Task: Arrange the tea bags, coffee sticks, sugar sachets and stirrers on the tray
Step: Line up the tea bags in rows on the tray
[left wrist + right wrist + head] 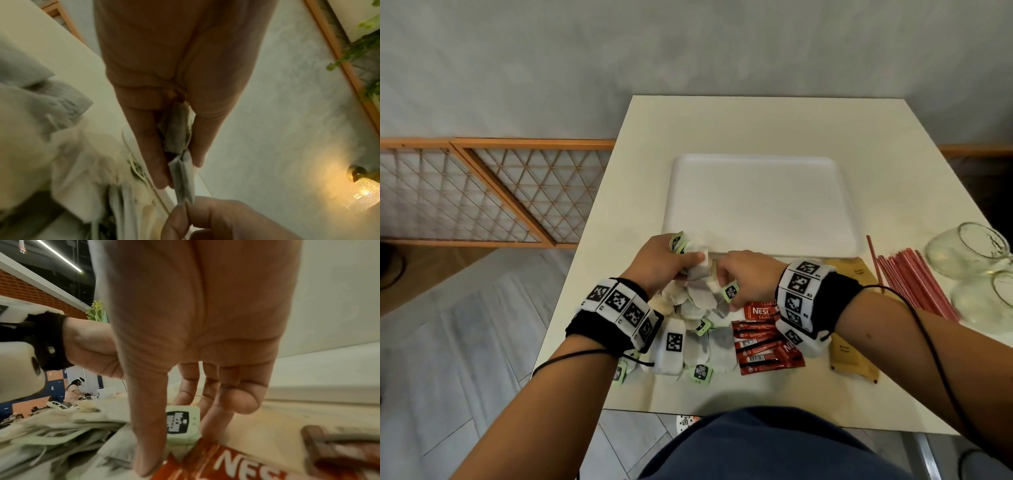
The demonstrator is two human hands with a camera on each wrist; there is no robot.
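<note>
A white tray (756, 205) lies mid-table with nothing on it. At its near-left corner my left hand (688, 260) grips a bunch of white tea bags (697, 263); the left wrist view shows the bags (177, 129) pinched between thumb and fingers. My right hand (722, 274) meets it and pinches one tea bag by its corner (185, 199), its green tag (730, 292) hanging by the thumb (148, 434). A loose pile of tea bags (688, 308) lies under both hands. Red coffee sticks (763, 346), brown sugar sachets (852, 356) and red stirrers (914, 281) lie to the right.
Two glass jars (976, 260) sit at the table's right edge beside the stirrers. The table (756, 123) has bare surface behind the tray. A wooden lattice screen (482, 192) stands on the floor to the left.
</note>
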